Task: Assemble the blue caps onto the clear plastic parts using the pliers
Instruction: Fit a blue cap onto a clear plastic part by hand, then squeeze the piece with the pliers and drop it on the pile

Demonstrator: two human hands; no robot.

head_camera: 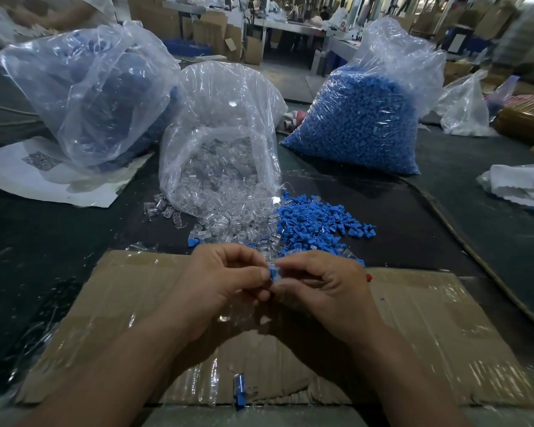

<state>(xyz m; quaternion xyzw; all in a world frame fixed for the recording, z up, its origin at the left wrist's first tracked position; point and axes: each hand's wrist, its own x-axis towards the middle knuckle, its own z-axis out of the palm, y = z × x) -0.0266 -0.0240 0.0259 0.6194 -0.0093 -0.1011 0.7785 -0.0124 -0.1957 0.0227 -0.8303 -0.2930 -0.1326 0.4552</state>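
Blue cap (pixel 272 270), held at the centre of the view above the cardboard sheet (pixel 429 334). The left hand (pixel 225 278) pinches it between curled thumb and fingers. The right hand (pixel 324 285) meets it from three o'clock, fingertips closed on what appears to be a clear plastic part (pixel 277 280), which is largely hidden.

Handling: both pieces look small, light and rigid, and the clear one probably slick and prone to crack if squeezed across thin walls. Hold each by its broader body and keep the mating ends free.

Supply: loose blue caps (pixel 318 223) lie at one o'clock from the hands and loose clear parts (pixel 228 223) at eleven o'clock, spilling from the open clear-parts bag (pixel 222 143) at twelve. A full bag of caps (pixel 361 118) stands at one o'clock, farther off. A blue-and-clear piece (pixel 239 388), apparently an assembled one, lies at six o'clock.

No pliers can be identified. A small red object (pixel 368 277) shows just beyond the right hand at three o'clock, nature uncertain.

Writing: a white printed sheet (pixel 40 160) at ten o'clock carries a square code pattern. No text or brand is legible.
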